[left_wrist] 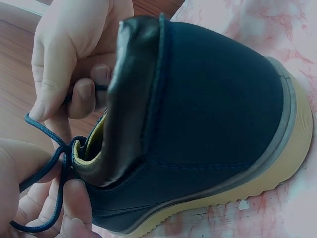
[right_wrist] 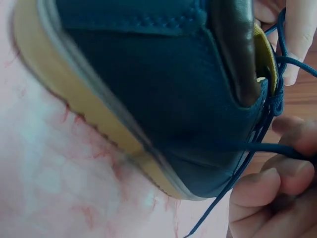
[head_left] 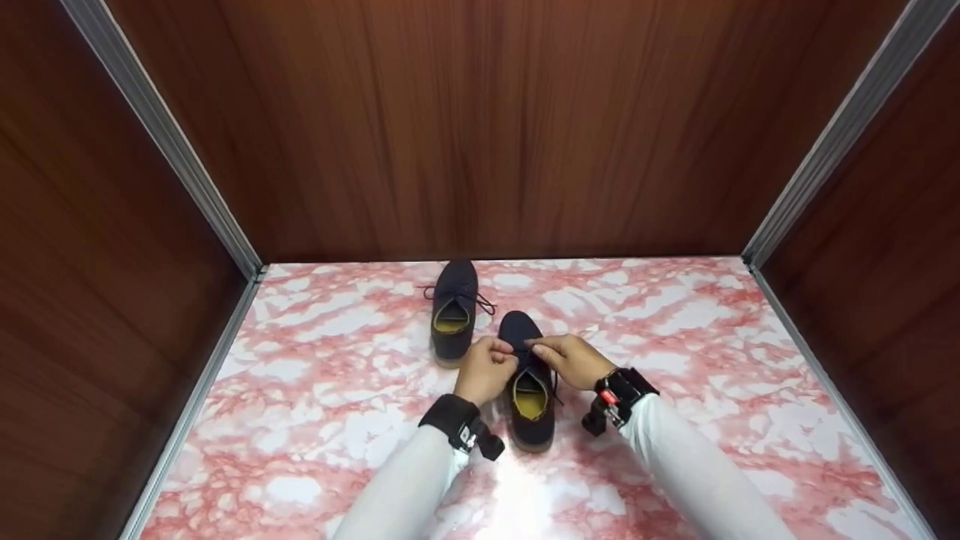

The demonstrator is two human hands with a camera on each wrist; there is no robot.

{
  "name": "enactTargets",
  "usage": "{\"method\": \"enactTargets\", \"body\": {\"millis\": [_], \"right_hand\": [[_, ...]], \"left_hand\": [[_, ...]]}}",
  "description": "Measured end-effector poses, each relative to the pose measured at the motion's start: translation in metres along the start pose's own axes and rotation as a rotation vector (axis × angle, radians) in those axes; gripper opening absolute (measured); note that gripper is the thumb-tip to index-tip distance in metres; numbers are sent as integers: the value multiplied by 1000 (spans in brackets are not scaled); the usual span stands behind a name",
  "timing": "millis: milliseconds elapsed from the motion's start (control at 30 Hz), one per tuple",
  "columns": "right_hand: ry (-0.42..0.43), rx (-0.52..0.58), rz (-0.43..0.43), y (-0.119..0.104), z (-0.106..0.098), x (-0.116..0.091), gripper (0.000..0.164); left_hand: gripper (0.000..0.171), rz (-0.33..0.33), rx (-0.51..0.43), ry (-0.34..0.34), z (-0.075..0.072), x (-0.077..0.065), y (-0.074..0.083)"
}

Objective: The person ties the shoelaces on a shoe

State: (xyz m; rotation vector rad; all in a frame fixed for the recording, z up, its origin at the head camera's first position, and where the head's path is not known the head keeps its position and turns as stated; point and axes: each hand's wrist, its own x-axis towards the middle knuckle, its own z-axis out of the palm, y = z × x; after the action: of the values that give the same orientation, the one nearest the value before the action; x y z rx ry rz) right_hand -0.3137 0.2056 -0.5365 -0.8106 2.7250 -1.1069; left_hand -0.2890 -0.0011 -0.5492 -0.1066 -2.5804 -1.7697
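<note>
A dark navy lace-up shoe point(head_left: 533, 429) with a yellow insole stands on the floor between both hands. My left hand point(head_left: 484, 369) is at the left of its lacing. In the left wrist view, the left-hand fingers point(left_wrist: 74, 198) pinch a looped blue shoelace point(left_wrist: 60, 198) beside the knot. My right hand point(head_left: 576, 361) is at the lacing's right side. The right wrist view shows its curled fingers point(right_wrist: 257, 188) gripping a taut strand of shoelace point(right_wrist: 270, 147). Another lace end hangs along the shoe's side point(right_wrist: 163, 94).
A matching navy shoe point(head_left: 454, 341) stands to the left and farther back, its laces spread out on both sides. The pink-and-white marbled surface point(head_left: 337, 390) is bounded by brown wood-grain panels point(head_left: 465, 135) at the back and sides, with metal corner strips point(head_left: 172, 142).
</note>
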Motion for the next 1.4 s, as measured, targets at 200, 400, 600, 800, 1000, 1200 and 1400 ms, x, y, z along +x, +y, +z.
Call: {"method": "enactTargets", "body": {"millis": [200,400,600,800,1000,1200,1400], "right_hand": [[14,31,30,-1,-7,-4,26],[43,81,85,-2,-7,-4,11],[78,55,106,-2,-2,2,13],[106,24,137,-7,2,7,16],[74,49,170,-8,4,12,12],[24,38,111,-7,4,12,23],[28,68,115,-7,3,13,14]], "left_hand": [[17,-6,-23,-9,0,0,0],[19,-20,-51,-25,0,0,-1],[20,-20,-86,-34,0,1,-5],[22,-27,-112,-30,0,1,-5],[21,-4,-129,-33,0,0,-5],[19,31,-126,-28,0,-1,-7],[21,-2,-139,-26,0,-1,-4]]}}
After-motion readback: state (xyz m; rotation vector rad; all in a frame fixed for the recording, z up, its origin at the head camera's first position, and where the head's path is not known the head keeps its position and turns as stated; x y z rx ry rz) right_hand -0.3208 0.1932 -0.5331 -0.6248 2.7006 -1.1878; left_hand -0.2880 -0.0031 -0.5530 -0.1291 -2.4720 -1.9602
